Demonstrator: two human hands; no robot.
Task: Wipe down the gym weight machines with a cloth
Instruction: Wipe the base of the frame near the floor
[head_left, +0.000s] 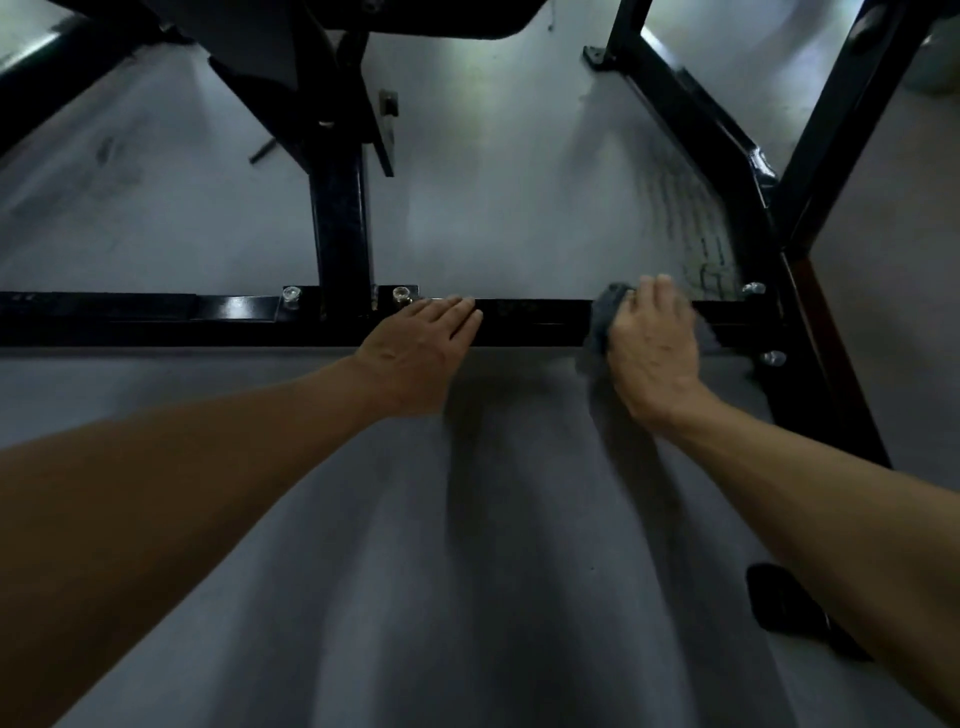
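No readable writing. Left hand flat, fingers straight, resting on black frame bar. Right hand presses grey cloth onto same bar, fingers curled over it, near right corner bolt.

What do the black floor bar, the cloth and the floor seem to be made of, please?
Floor bar: probably steel with glossy black paint, given its sharp highlights and bolted plates. Cloth, held under the right hand: soft grey fabric, bunched; weave too blurred to tell. Floor: smooth matte grey, possibly rubber or vinyl.
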